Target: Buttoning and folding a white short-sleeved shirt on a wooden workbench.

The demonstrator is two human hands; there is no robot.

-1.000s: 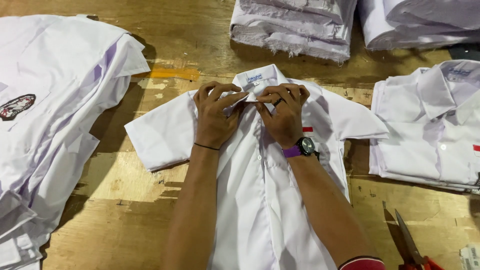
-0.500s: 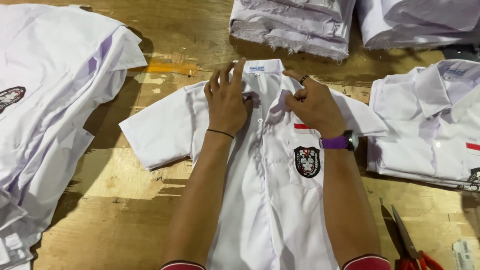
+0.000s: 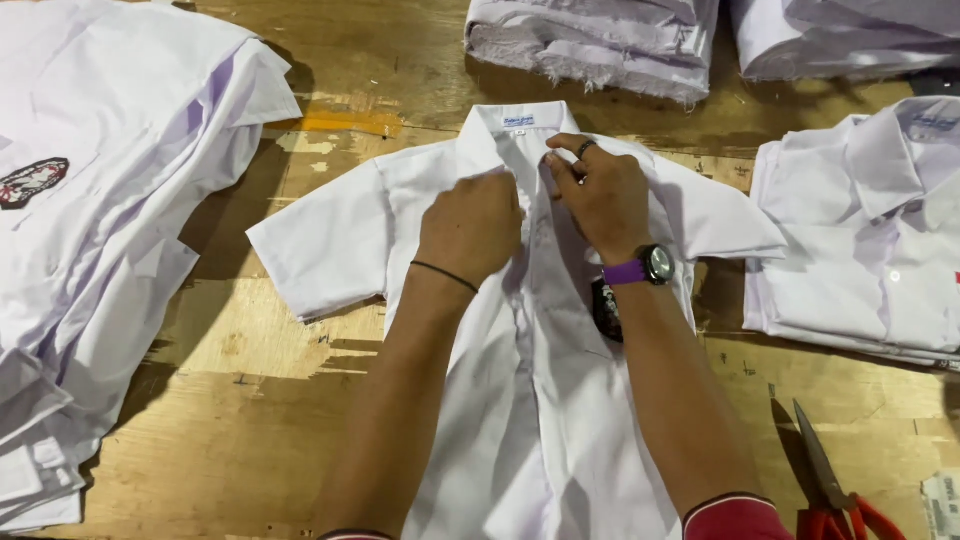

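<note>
A white short-sleeved shirt (image 3: 330, 240) lies face up and spread out on a wooden table (image 3: 210, 400), collar away from me. My left hand (image 3: 472, 225) is curled on the shirt's front edge just below the collar. My right hand (image 3: 598, 192) pinches the same front opening beside it; it wears a ring and a purple-strapped watch (image 3: 642, 267). A dark chest badge (image 3: 606, 310) shows partly under my right forearm.
A heap of white shirts (image 3: 90, 200) covers the left side. Folded white shirts (image 3: 870, 230) lie at the right, and more stacks (image 3: 600, 40) at the far edge. Red-handled scissors (image 3: 830, 485) rest at the lower right.
Both hands have slid down from the collar's tips to the front opening just under it. The view has shifted a little, and my right forearm now covers most of the badge.
</note>
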